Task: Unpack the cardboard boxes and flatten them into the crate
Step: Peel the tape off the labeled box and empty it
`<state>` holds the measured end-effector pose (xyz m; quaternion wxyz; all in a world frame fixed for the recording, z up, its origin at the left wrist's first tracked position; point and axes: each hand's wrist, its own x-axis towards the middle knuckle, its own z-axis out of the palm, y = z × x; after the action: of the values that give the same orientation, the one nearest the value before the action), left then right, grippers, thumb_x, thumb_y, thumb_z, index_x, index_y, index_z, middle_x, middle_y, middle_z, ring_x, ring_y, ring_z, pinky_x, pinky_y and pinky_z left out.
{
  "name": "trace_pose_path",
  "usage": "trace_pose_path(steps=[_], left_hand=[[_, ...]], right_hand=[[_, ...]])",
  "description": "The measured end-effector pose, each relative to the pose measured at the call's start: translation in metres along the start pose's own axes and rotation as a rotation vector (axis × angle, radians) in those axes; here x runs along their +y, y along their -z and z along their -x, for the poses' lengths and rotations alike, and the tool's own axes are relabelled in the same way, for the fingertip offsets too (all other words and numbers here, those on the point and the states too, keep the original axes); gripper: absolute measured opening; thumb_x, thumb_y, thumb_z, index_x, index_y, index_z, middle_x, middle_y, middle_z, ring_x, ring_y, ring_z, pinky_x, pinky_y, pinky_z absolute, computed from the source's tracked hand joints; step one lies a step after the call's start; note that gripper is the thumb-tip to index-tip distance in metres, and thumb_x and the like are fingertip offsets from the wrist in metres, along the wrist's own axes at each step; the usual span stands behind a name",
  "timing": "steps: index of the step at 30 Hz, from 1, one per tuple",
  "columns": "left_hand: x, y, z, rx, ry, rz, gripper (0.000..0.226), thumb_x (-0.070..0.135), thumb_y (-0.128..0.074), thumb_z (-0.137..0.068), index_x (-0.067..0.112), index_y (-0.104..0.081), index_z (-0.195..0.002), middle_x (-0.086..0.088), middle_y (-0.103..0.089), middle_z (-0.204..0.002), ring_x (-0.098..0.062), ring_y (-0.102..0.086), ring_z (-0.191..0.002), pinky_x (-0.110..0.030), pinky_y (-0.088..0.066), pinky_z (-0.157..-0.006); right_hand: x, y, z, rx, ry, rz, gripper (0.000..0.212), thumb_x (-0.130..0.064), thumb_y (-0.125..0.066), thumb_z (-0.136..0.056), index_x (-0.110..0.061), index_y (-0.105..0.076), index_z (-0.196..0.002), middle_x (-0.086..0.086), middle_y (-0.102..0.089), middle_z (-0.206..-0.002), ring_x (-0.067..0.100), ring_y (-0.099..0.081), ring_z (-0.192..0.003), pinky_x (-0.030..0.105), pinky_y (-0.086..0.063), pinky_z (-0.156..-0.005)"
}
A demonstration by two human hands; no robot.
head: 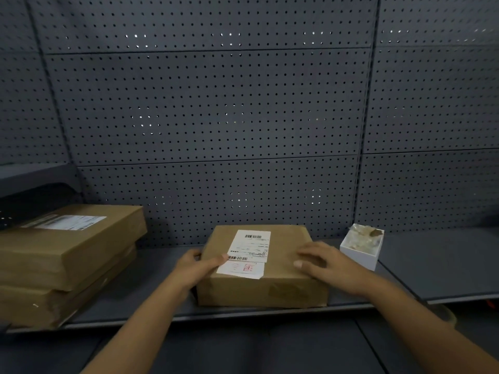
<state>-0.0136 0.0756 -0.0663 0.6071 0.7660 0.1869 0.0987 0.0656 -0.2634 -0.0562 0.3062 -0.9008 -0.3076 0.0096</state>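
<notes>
Cardboard box (pixel 263 268), still sealed, is sitting on the shelf (pixel 432 271) as left hand (pixel 198 265) is gripping its edge and right hand (pixel 321 261) is pressing flat, two boxes (pixel 67 263) waiting unopened.

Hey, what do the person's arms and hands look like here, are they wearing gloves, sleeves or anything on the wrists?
Both arms are bare as far as the picture shows: no sleeves reach the forearms. The left hand and the right hand wear no gloves. No watch, bracelet or ring can be made out, though the picture is dim and a little blurred. Fingernails look short.
</notes>
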Motion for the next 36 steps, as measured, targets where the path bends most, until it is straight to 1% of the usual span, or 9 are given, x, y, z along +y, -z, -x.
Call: trace_pose_path(steps=[4,8,11,14,18,22,29,33,36], left_hand=[[-0.003,0.004,-0.001,0.080,0.011,0.088,0.086,0.041,-0.087,-0.073,0.013,-0.053,-0.147,-0.005,-0.064,-0.129,-0.021,-0.065,-0.108,-0.034,-0.054,-0.084],[-0.002,-0.004,0.004,0.072,0.013,0.153,0.090,0.021,-0.093,-0.073,0.006,-0.049,-0.150,-0.009,-0.061,-0.139,-0.020,-0.065,-0.112,-0.031,-0.055,-0.090],[0.004,-0.015,0.015,0.077,-0.021,0.159,0.102,0.027,-0.103,-0.056,0.007,-0.054,-0.143,-0.008,-0.055,-0.145,-0.023,-0.060,-0.120,-0.038,-0.053,-0.104],[0.008,-0.025,0.016,0.123,-0.045,0.029,0.107,0.048,-0.101,-0.037,0.019,-0.060,-0.131,-0.002,-0.061,-0.133,-0.023,-0.066,-0.111,-0.042,-0.059,-0.097],[0.020,-0.033,0.025,0.163,0.013,0.397,0.028,0.025,-0.083,-0.085,0.011,-0.065,-0.100,-0.008,-0.075,-0.098,-0.023,-0.071,-0.083,-0.032,-0.055,-0.068],[0.017,-0.037,0.037,0.057,0.065,0.770,0.037,0.031,-0.044,-0.099,0.004,-0.069,-0.101,-0.018,-0.073,-0.097,-0.028,-0.068,-0.085,-0.037,-0.053,-0.073],[0.001,-0.059,0.050,-0.110,-0.039,0.371,0.042,0.042,-0.031,-0.107,0.030,-0.070,-0.120,0.004,-0.079,-0.111,-0.014,-0.073,-0.104,-0.037,-0.055,-0.094],[-0.016,-0.045,0.034,-0.177,-0.097,0.223,0.038,0.057,-0.044,-0.105,0.043,-0.056,-0.138,0.018,-0.073,-0.123,-0.005,-0.067,-0.118,-0.036,-0.049,-0.108],[-0.017,-0.036,0.038,-0.219,-0.132,0.150,0.035,0.055,-0.052,-0.103,0.044,-0.059,-0.136,0.022,-0.072,-0.123,0.003,-0.067,-0.113,-0.026,-0.050,-0.100]], right_hand=[[-0.010,-0.009,-0.017,0.061,-0.045,0.197,0.047,-0.052,-0.054,-0.101,-0.027,-0.059,-0.141,-0.006,-0.055,-0.142,0.020,-0.045,-0.134,0.043,-0.039,-0.114],[-0.049,-0.021,-0.032,0.063,0.036,0.152,0.030,-0.022,-0.055,-0.102,-0.021,-0.066,-0.131,-0.006,-0.062,-0.130,0.015,-0.060,-0.115,0.029,-0.052,-0.094],[-0.078,-0.037,-0.039,0.037,0.049,-0.017,0.037,-0.044,-0.060,-0.099,-0.025,-0.066,-0.131,-0.012,-0.058,-0.134,0.008,-0.055,-0.125,0.026,-0.046,-0.101],[-0.096,-0.053,-0.042,0.001,0.043,0.082,0.069,-0.084,-0.053,-0.079,-0.036,-0.067,-0.126,-0.016,-0.062,-0.128,0.010,-0.054,-0.124,0.037,-0.048,-0.103],[-0.103,-0.054,-0.041,-0.051,-0.010,0.142,0.087,-0.096,-0.053,-0.066,-0.037,-0.062,-0.128,-0.012,-0.055,-0.132,0.016,-0.043,-0.129,0.040,-0.044,-0.105],[-0.109,-0.051,-0.043,-0.041,-0.057,0.210,0.091,-0.104,-0.049,-0.056,-0.030,-0.055,-0.108,-0.008,-0.051,-0.121,0.022,-0.043,-0.122,0.045,-0.046,-0.101],[-0.106,-0.065,-0.045,-0.058,-0.117,0.402,0.132,-0.110,-0.038,-0.047,-0.018,-0.037,-0.142,0.010,-0.032,-0.154,0.041,-0.027,-0.141,0.065,-0.019,-0.117],[-0.100,-0.066,-0.048,-0.008,-0.096,0.409,0.128,-0.111,-0.035,-0.047,-0.020,-0.042,-0.137,0.009,-0.038,-0.149,0.039,-0.032,-0.137,0.063,-0.021,-0.117],[-0.097,-0.069,-0.047,0.008,-0.075,0.432,0.123,-0.111,-0.028,-0.052,-0.021,-0.043,-0.136,0.007,-0.038,-0.147,0.039,-0.033,-0.137,0.063,-0.019,-0.118]])
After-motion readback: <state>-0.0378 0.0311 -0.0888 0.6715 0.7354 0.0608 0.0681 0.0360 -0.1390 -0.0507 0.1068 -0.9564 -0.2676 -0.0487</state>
